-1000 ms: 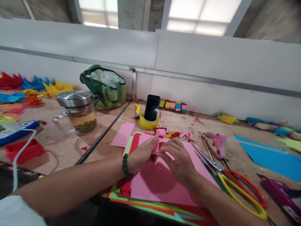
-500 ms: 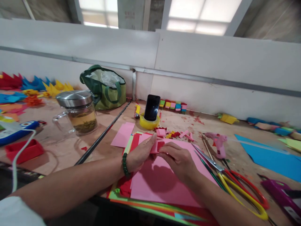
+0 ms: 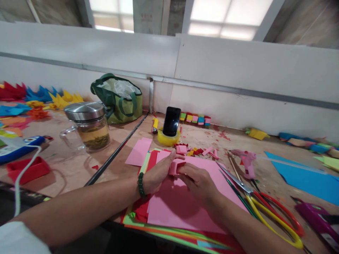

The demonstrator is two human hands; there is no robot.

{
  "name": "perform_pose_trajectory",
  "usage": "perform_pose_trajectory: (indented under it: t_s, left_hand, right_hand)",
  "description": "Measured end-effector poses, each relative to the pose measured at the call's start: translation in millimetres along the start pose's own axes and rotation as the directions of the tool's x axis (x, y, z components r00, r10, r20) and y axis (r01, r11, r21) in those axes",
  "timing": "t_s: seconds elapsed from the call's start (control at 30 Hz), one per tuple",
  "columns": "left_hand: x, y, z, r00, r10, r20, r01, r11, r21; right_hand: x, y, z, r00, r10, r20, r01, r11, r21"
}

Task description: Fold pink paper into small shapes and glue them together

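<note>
Between my two hands is a small folded paper piece (image 3: 173,168), pink with a red part on its upper right. My left hand (image 3: 159,173), with a green bead bracelet on the wrist, holds its left side, fingers pointing up and away. My right hand (image 3: 197,179) pinches the right side with thumb and fingers; part of the piece is hidden behind them. Both hands are just above a large pink sheet (image 3: 177,211) on a stack of coloured paper. Beyond them lie a small pink folded piece (image 3: 181,149) and several pink, red and yellow scraps (image 3: 196,152).
Scissors (image 3: 249,190) and a pink glue gun (image 3: 247,162) lie to the right, near a purple tool (image 3: 315,218) and blue paper (image 3: 304,176). A phone (image 3: 171,121) leans on a yellow tape roll (image 3: 167,138). Leftward stand a glass tea mug (image 3: 92,132) and a green bag (image 3: 129,109).
The small paper piece has turned in my fingers, so more of its pink side and less of its red part shows. My hands stay in nearly the same place.
</note>
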State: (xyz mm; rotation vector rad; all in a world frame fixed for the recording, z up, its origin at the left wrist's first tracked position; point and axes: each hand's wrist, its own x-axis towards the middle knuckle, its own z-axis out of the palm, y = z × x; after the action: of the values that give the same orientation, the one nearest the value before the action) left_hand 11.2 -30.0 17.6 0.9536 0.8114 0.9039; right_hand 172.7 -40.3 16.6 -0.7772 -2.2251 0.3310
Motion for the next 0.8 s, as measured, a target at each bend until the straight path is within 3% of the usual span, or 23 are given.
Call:
perform_pose_trajectory:
  t_s: [0.27,0.5,0.67,0.8]
  left_hand:
    - [-1.3,1.8,-0.4,1.0,-0.012,0.019,0.012,1.0,-0.002]
    - [-1.1,4.0,-1.6,0.995,-0.032,0.09,0.039,0.997,-0.073]
    - [3.5,-0.6,-6.3,0.994,0.085,0.063,-0.075,0.987,-0.143]
    - [5.4,1.2,-10.2,0.986,0.152,0.061,-0.142,0.978,-0.153]
  right_hand:
    - [-1.7,-0.3,-3.4,0.994,0.088,0.071,-0.086,0.996,-0.023]
    - [-2.7,0.7,-12.0,0.987,-0.136,0.086,0.15,0.973,-0.177]
    - [0.5,0.3,-8.8,0.993,-0.077,0.084,0.09,0.981,-0.17]
    - [2.3,-3.0,-15.9,0.98,-0.001,0.2,0.022,0.994,-0.103]
